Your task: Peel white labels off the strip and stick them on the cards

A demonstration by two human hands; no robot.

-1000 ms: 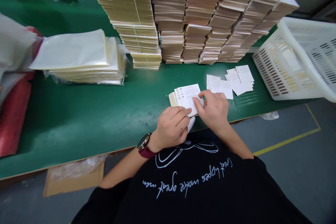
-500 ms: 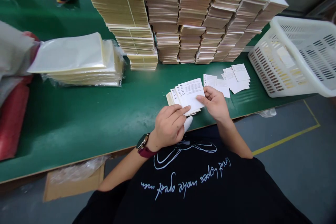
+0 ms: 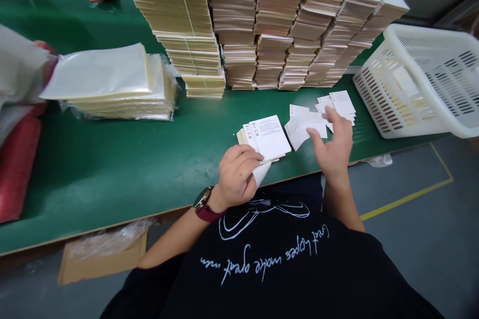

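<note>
1. Head view: left hand [image 3: 238, 173] grips a slip [image 3: 262, 173], partly hidden, by the stack [image 3: 270, 137] on the tabletop [image 3: 149, 169].
2. Right hand [image 3: 335, 147], spread loose, partly covers cards [image 3: 342, 102]; contact unclear.
3. Basket [image 3: 402, 104] cut off at right.

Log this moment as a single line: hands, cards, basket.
left hand: holding white slip by card stack | right hand: open over loose cards | basket: right of loose cards
</note>
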